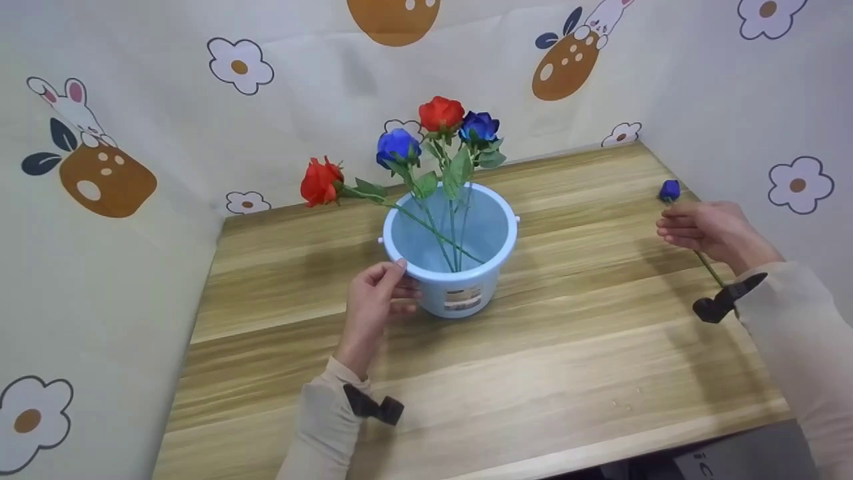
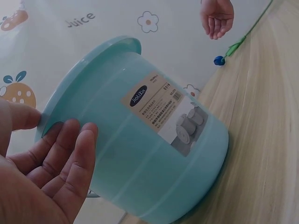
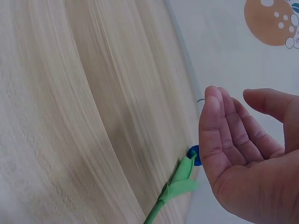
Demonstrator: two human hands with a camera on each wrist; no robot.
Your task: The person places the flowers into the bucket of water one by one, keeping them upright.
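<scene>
A light blue bucket (image 1: 434, 301) stands upright on the table, holding several long-stemmed artificial roses. Inside it are a red rose (image 1: 322, 183) leaning left over the rim, a blue rose (image 1: 398, 147), another red rose (image 1: 441, 115) and a darker blue rose (image 1: 480, 127). My left hand (image 1: 374, 297) grips the bucket's near-left rim, thumb at the rim and fingers under it outside. Over at the right, my right hand (image 1: 710, 230) hovers with loosely bent fingers above a blue rosebud (image 1: 670, 190). In the right wrist view, the bud's green stem (image 3: 161, 203) lies along the table, apart from the palm.
The wooden table (image 1: 566, 360) meets a patterned cloth wall (image 1: 300, 120) at the back and both sides. A label (image 2: 159, 112) faces forward on the bucket. Below the table's front right edge is a grey object (image 1: 746, 453) with lettering.
</scene>
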